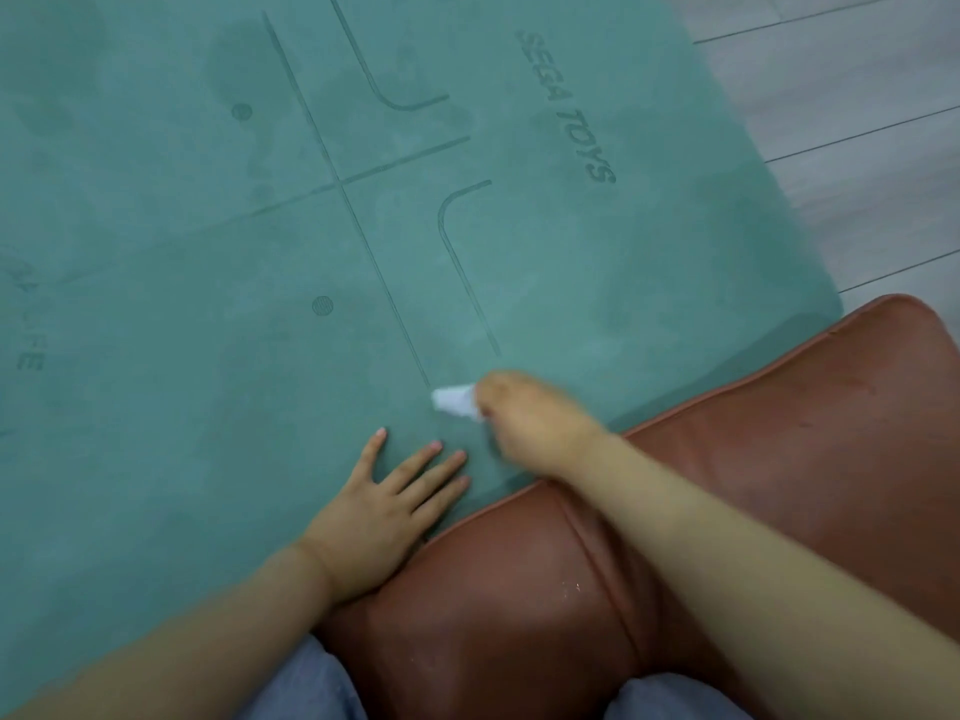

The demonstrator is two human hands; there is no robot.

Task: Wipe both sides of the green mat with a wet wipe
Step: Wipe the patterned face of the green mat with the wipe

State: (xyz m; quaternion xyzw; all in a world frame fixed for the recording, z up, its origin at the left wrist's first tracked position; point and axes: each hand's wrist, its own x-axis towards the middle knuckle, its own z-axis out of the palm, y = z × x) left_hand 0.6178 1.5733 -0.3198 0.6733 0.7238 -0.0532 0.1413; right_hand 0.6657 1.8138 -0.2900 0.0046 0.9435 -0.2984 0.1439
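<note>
One mat (208,252), one wipe (453,400), two hands: left (379,506), right (524,423); one cushion (727,511) lower right.

pale plank floor (852,148), brown leather cushion (727,511) nearby

The green mat (218,262) lies flat and spread out, printed side up, with dark guide lines, two small round marks and the lettering "SEGA TOYS" near its far edge. Faint darker patches mottle its surface. Its near edge runs just under both wrists. The wet wipe (453,401) is a small white crumpled wad pressed on the mat, poking out from the fingertip side of the right hand (524,420), just beyond the left hand's (382,504) fingertips.
</note>
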